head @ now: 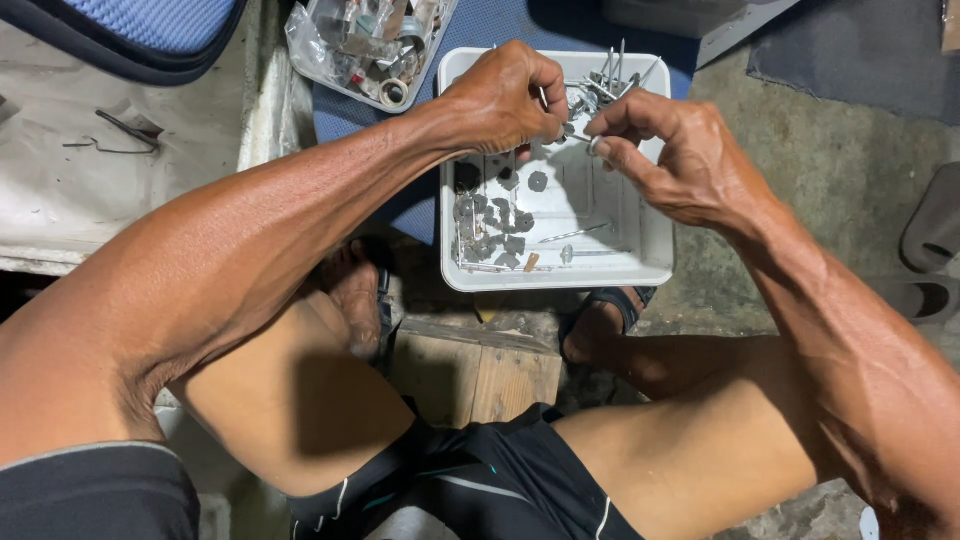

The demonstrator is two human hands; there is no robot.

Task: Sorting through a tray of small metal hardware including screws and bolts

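My left hand (500, 98) and my right hand (670, 150) meet above a white plastic tray (655, 262). Both pinch the same thin metal nail (577, 131), with small round washers on it, between their fingertips. Inside the tray lie several dark round washers (497, 225) at the left, a few loose nails (575, 235) along the bottom, and a bunch of nails (612, 75) at the far end. My fingers hide part of the nail.
A clear plastic box (372, 45) of mixed metal parts sits beyond the tray on a blue surface. A wooden board (480, 375) lies between my feet. A dark slipper (935, 225) rests at the right on the concrete floor. Bent wire (120, 132) lies on a white sheet at the left.
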